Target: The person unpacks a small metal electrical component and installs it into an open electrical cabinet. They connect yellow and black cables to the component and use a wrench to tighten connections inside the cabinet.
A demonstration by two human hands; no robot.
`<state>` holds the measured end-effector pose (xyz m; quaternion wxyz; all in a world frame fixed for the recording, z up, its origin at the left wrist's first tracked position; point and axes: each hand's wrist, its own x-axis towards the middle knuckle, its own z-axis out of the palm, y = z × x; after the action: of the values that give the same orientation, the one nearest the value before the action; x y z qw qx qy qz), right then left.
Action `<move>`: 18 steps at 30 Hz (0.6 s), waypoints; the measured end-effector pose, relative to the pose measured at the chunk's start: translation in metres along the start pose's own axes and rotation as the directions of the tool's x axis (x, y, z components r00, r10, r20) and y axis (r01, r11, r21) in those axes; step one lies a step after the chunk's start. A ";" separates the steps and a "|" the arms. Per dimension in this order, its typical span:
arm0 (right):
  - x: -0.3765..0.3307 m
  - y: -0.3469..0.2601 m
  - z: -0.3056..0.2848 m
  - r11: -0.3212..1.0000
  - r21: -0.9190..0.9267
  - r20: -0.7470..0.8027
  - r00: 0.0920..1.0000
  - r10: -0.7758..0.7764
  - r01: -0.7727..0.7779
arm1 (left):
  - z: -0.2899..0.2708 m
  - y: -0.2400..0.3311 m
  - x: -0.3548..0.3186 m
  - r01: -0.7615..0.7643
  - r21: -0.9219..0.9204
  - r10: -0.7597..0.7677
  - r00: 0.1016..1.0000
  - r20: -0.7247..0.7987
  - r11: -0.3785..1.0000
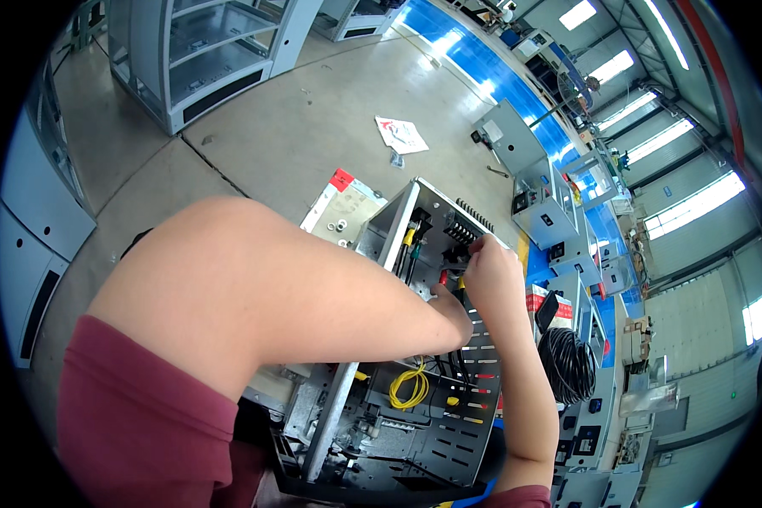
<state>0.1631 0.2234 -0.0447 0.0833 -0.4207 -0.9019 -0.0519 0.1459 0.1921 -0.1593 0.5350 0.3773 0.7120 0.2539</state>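
Both my arms reach into an open metal cabinet (402,222) that holds wiring. My left hand (450,311) is curled low inside it, beside a cable end with a red sleeve (443,277); what its fingers grip is hidden. Just above and to the right, my right hand (493,269) is closed, fingertips pressed together near a black ribbed part (461,232) on the cabinet's inner panel. Whatever it pinches is too small to make out. Black cables with yellow and green sleeves (411,235) hang left of the hands. A yellow wire coil (410,388) lies below my left forearm.
A coil of black cable (567,366) rests right of my right forearm, next to a red-and-white box (537,301). Behind the cabinet, a tray with loose washers (340,225) stands beside it. A printed bag (400,135) lies on the floor. Grey cabinets (148,63) stand far left.
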 end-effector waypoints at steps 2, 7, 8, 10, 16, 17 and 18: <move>-0.003 -0.006 -0.001 0.998 -0.052 0.037 0.999 0.023 -0.021 | 0.006 0.001 0.004 -0.086 0.090 0.090 0.995 -0.032 0.992; -0.027 -0.019 -0.009 0.989 -0.144 0.227 0.972 0.064 -0.031 | 0.009 -0.011 0.004 -0.132 0.075 0.135 0.990 -0.041 0.988; -0.030 -0.019 -0.010 0.990 -0.140 0.288 0.955 0.068 -0.028 | 0.006 -0.013 -0.002 -0.122 0.049 0.124 0.991 -0.046 0.991; -0.033 -0.019 -0.014 0.991 -0.129 0.407 0.910 0.071 -0.020 | 0.002 -0.016 -0.011 -0.099 -0.001 0.099 0.993 -0.071 0.995; -0.019 0.004 -0.018 0.999 -0.047 0.684 0.729 0.030 0.003 | 0.021 -0.022 -0.011 -0.135 -0.321 0.087 0.983 -0.161 0.938; -0.016 0.009 -0.015 1.000 -0.009 0.721 0.692 0.016 -0.014 | 0.018 -0.021 -0.015 -0.153 -0.396 0.087 0.980 -0.179 0.905; -0.015 0.010 -0.016 0.999 0.004 0.728 0.685 0.025 -0.040 | 0.015 -0.020 -0.017 -0.136 -0.356 0.078 0.982 -0.172 0.924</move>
<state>0.1822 0.2158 -0.0319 -0.2763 -0.4217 -0.8539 0.1292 0.1577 0.1660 -0.1693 0.5244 0.2883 0.6698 0.4396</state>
